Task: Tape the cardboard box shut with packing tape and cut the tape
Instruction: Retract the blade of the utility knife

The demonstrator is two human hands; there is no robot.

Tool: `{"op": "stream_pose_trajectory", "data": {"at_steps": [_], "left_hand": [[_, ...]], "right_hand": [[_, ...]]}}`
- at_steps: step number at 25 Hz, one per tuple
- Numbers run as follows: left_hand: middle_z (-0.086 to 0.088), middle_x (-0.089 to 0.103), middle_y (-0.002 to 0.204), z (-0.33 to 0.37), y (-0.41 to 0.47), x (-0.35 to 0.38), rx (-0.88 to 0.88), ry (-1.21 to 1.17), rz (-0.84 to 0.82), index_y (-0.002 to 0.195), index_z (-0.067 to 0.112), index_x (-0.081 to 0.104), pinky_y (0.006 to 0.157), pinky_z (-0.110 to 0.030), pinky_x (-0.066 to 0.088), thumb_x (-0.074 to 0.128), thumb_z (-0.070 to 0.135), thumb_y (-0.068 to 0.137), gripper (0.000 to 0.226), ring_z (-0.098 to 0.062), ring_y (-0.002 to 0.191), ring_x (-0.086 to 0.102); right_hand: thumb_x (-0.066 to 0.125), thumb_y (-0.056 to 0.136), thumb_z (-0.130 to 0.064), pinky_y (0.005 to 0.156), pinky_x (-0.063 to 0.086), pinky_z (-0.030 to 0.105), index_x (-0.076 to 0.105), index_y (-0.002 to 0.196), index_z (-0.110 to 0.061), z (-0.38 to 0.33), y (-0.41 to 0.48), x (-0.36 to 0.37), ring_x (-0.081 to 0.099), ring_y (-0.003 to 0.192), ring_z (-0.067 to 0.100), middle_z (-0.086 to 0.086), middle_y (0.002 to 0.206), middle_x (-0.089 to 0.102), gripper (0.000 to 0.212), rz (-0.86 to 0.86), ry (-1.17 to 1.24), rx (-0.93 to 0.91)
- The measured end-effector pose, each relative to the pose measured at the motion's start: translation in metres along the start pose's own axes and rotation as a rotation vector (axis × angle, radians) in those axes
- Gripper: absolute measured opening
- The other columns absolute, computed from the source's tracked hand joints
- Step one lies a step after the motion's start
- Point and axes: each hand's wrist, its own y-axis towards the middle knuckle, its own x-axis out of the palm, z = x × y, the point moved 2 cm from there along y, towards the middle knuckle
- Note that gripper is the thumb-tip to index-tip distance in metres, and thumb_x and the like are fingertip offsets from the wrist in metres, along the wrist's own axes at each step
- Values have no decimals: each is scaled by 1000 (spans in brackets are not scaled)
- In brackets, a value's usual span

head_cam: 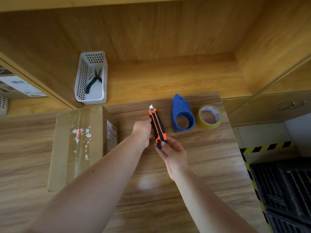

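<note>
Cardboard box, one: brown, lying flat on the wooden table at the left, flaps closed. A glossy strip of clear tape runs along its top seam, with torn white and red label scraps stuck near the middle; a printed label shows on its right side.

Utility knife, one: orange and black, held above the table just right of the box, metal tip pointing away from the person. Whether the blade is extended is hard to tell at this angle.

Left hand: curled around the knife's left side at mid-body, fingers closed on it.

Right hand: pinching the knife's butt end between thumb and fingers — both hands grasp the same tool.

Tape dispenser, one: blue plastic, empty ring, lying on the table just right of the knife.

Packing tape roll, one: yellowish, flat on the table, just beside the dispenser.

White basket, one: perforated, on the shelf behind the box, holding one pair of dark-handled pliers.
</note>
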Motion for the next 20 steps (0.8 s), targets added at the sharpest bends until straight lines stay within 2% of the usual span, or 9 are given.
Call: {"op": "stream_pose_trajectory", "data": {"at_steps": [3,5,7,9,11,14,16,18,20], "left_hand": [[-5,66,92,-1,6,11,-5,50,-1,83,22,61,101,-46,48,43,20,99,24,-24,95,62],[-7,67,103,-2,9,15,-9,58,-3,90,19,62,104,-45,45,44,18,98,19,-25,105,62],[-9,67,115,-4,15,17,-15,56,-6,106,15,64,105,-45,44,47,21,98,20,-27,112,61],[-10,69,115,-7,21,18,-35,72,1,108,11,66,103,-43,46,49,30,96,28,-28,108,63],[-8,70,109,-10,27,18,-48,95,9,95,13,67,100,-42,48,49,36,96,29,-26,103,65],[-3,69,98,-11,31,17,-45,112,27,89,16,64,97,-38,49,47,37,97,29,-23,97,65],[2,65,87,-10,30,17,-33,112,27,87,16,62,88,-33,46,45,34,99,27,-17,86,61],[2,62,90,-10,27,16,-11,112,31,95,16,60,86,-32,43,44,31,100,23,-17,88,58],[-1,62,102,-12,22,15,5,108,12,112,13,61,93,-35,44,43,30,100,28,-20,99,57]], "right_hand": [[62,89,4,81,60,35,62,113,1,3,14,1,68,105,36,25,114,67,24,86,-39,-2],[63,89,1,76,60,33,62,114,-3,6,21,2,70,101,33,23,113,68,25,141,-89,-5],[63,90,-1,75,61,34,62,115,-6,6,27,5,71,95,29,19,111,69,26,177,-129,4],[64,89,-1,74,61,35,60,115,-4,5,32,8,71,88,27,19,109,69,27,182,-115,27],[64,89,-1,72,61,34,60,116,-3,5,36,11,71,85,26,20,109,69,27,166,-128,29],[64,90,-3,72,61,32,62,117,-6,6,42,10,69,82,23,19,104,71,27,164,-249,0],[63,90,-4,77,61,34,66,116,-7,6,43,11,69,81,22,14,99,73,26,136,-351,-45],[64,89,-4,82,60,37,69,113,-11,6,42,13,71,87,24,9,97,75,25,87,-436,-78],[63,86,-2,86,59,37,71,109,-15,5,38,12,71,94,24,7,98,75,28,71,-480,-91]]}}
